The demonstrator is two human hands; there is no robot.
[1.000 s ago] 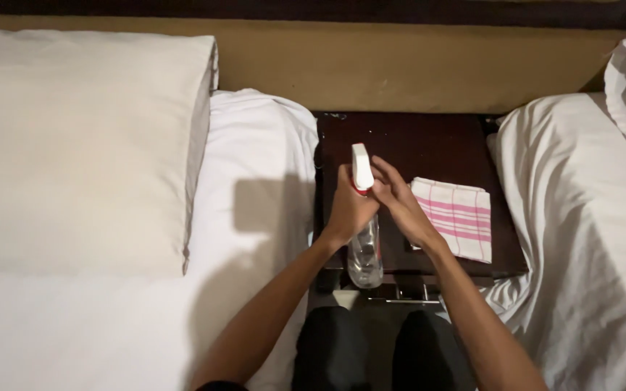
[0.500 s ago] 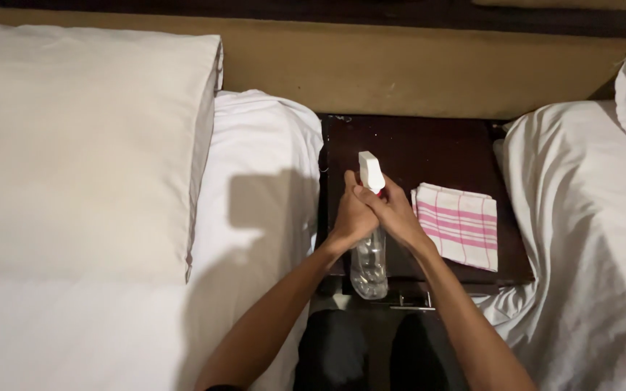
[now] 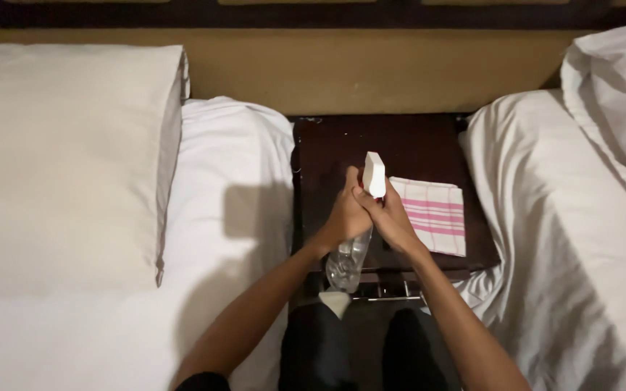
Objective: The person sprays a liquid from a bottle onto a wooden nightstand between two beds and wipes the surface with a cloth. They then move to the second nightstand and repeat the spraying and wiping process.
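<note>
A clear spray bottle with a white trigger head is held over a dark wooden nightstand. My left hand grips the bottle's neck from the left. My right hand wraps the neck from the right, fingers just under the white head. The nozzle points away from me, toward the headboard. A folded white cloth with pink stripes lies on the nightstand just right of my right hand.
A bed with a white sheet and large pillow lies to the left. Another bed with rumpled white bedding lies to the right. A tan headboard panel runs behind. A metal drawer handle shows at the nightstand's front.
Both hands have stayed on the spray bottle with only a small shift of grip. The cloth has not moved.
</note>
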